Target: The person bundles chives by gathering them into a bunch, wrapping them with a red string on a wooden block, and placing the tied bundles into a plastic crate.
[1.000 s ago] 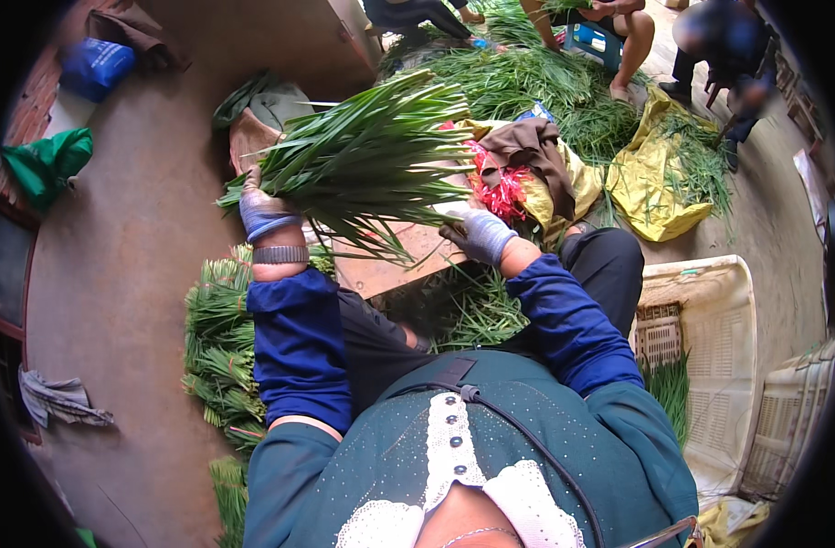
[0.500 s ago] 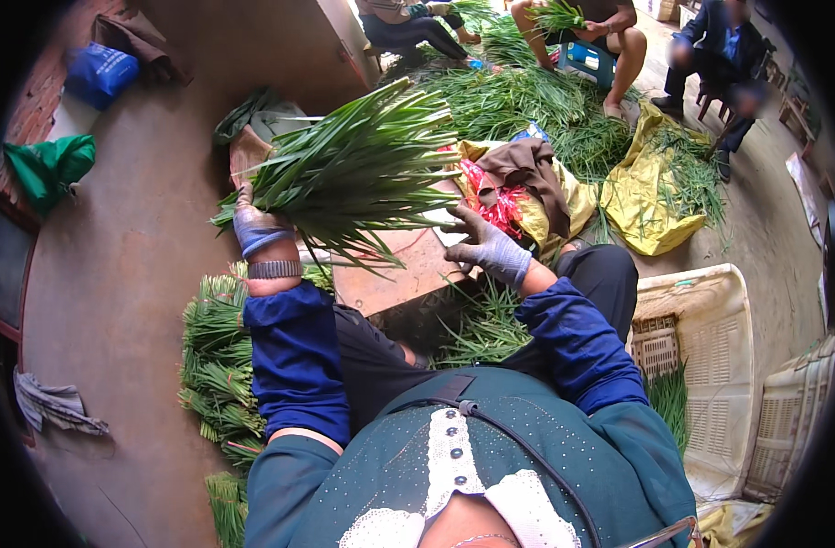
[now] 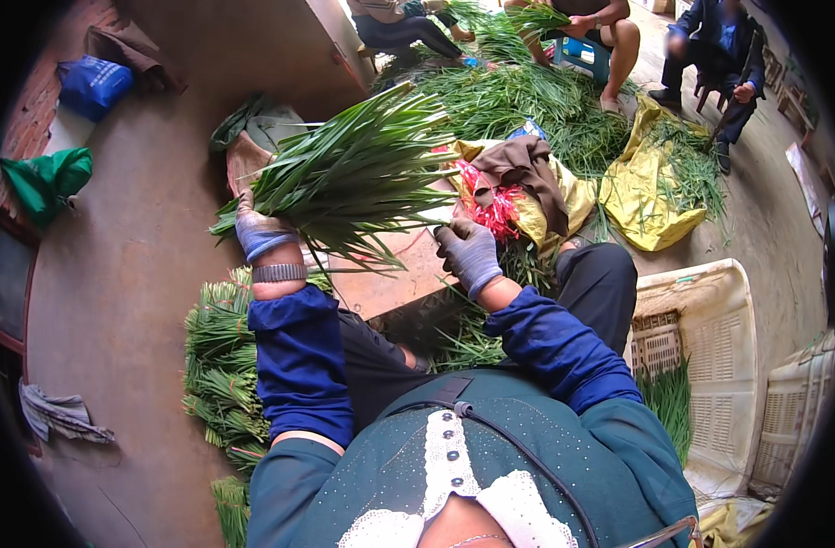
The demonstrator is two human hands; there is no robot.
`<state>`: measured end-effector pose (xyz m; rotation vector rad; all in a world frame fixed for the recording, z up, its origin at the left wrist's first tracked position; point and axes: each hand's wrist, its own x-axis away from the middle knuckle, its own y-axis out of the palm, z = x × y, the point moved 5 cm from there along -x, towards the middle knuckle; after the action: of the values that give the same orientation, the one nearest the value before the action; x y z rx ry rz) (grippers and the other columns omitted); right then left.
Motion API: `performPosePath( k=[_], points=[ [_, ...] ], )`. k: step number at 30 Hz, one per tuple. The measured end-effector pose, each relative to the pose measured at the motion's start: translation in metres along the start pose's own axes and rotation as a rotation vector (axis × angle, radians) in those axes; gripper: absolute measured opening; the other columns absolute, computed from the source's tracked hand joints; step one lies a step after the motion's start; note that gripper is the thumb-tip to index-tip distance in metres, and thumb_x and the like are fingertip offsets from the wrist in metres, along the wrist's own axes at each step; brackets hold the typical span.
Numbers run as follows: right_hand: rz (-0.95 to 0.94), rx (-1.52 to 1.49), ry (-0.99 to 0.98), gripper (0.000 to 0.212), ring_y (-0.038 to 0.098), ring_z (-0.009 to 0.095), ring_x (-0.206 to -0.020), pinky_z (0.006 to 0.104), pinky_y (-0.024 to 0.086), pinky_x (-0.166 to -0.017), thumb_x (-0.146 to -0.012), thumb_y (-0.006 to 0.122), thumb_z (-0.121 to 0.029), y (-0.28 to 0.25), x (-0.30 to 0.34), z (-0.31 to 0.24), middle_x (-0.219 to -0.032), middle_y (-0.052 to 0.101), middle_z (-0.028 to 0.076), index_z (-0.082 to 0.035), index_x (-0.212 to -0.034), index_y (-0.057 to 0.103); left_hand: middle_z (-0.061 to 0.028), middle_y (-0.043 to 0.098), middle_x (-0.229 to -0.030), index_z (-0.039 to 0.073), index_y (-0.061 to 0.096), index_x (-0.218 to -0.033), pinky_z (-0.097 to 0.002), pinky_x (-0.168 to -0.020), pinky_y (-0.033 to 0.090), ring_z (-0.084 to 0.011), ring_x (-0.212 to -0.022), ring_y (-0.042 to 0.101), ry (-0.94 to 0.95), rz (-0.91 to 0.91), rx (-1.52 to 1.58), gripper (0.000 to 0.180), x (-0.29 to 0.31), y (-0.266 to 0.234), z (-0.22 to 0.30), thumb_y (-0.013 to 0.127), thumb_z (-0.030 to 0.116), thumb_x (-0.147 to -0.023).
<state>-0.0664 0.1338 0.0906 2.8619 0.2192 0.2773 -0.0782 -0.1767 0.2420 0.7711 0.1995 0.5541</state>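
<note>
My left hand (image 3: 261, 233), in a thin purple-grey glove, grips a large bunch of garlic chives (image 3: 344, 178) near its left end. The long green leaves fan out to the right over a wooden board (image 3: 408, 265). At the bunch's lower right edge, my gloved right hand (image 3: 470, 253) is closed, thumb and fingers pinched on a leaf of the bunch. Stacked on the floor beside my left forearm are several tied chive bundles (image 3: 221, 365). More loose chives (image 3: 477, 333) lie between my legs.
A white plastic crate (image 3: 719, 365) holding chives stands at my right. Beyond the board lie red plastic ties (image 3: 495, 205), a brown cloth (image 3: 527, 173) and a yellow sack (image 3: 641, 201). A large chive heap (image 3: 527, 100) spreads at the back, where several people sit.
My right hand has moved slightly nearer and its spread fingers have closed at the bunch's edge. The left hand holds the bunch almost in the same place.
</note>
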Motion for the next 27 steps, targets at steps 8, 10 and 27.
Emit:
performPosePath(
  k=[8,10,27],
  points=[
    [-0.186,-0.32,0.166,0.024,0.055,0.012,-0.049,0.0262,0.043,-0.04,-0.09,0.065,-0.026,0.026,0.027,-0.016,-0.072,0.062,0.004,-0.004,-0.099,0.066,-0.0162,0.062,-0.125,0.002,0.058,-0.126,-0.0501,-0.101,0.044,-0.0373,-0.11,0.059,-0.011,0.025,0.037,0.052,0.011,0.013,-0.019,0.046,0.043,-0.096],
    [-0.451,-0.119,0.054,0.023,0.055,0.011,-0.051,0.0259,0.044,-0.043,-0.089,0.066,-0.026,0.037,0.046,-0.038,-0.072,0.062,0.003,-0.005,-0.097,0.067,-0.0165,0.062,-0.126,0.002,0.057,-0.127,-0.0512,-0.101,0.043,-0.0379,-0.111,0.059,0.004,0.071,0.012,0.054,0.013,0.011,-0.023,0.045,0.045,-0.096],
    [-0.245,-0.839,0.286,0.021,0.048,0.009,-0.057,0.0243,0.038,-0.05,-0.092,0.064,-0.032,0.003,-0.008,-0.013,-0.073,0.058,-0.005,-0.015,-0.104,0.06,-0.0159,0.065,-0.115,0.003,0.062,-0.115,-0.0536,-0.094,0.049,-0.0363,-0.1,0.063,-0.047,-0.01,0.146,0.042,-0.004,-0.005,-0.046,0.053,0.038,-0.093]
  ],
)
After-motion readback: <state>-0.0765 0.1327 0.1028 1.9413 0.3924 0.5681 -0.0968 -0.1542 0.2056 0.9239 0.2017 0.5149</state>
